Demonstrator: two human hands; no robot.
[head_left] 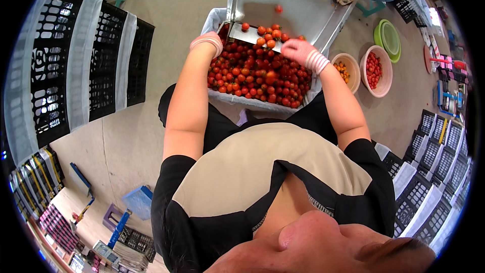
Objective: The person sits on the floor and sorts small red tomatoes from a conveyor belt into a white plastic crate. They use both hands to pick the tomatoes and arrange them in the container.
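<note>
A crate (237,93) lined with pale sheeting stands in front of me, filled with small red tomatoes (247,73). Sloping down to its far side is a metal tray (262,0), with several loose tomatoes (275,34) gathered at its lower lip. My left hand (208,41), in a pink and white striped glove, is at the crate's far left corner beside the tray's edge; its fingers are hidden. My right hand (300,53), gloved alike, hovers over the right side of the tray's lip, close to the tomatoes. Its fingers curve downward, so their grip cannot be made out.
To the right stand a tub of orange tomatoes (343,71), a pink tub of red ones (376,71) and green basins (388,40). Tall black crates (55,65) rise at left; more black crates (429,192) sit at lower right. A blue-framed scale (118,227) is at lower left.
</note>
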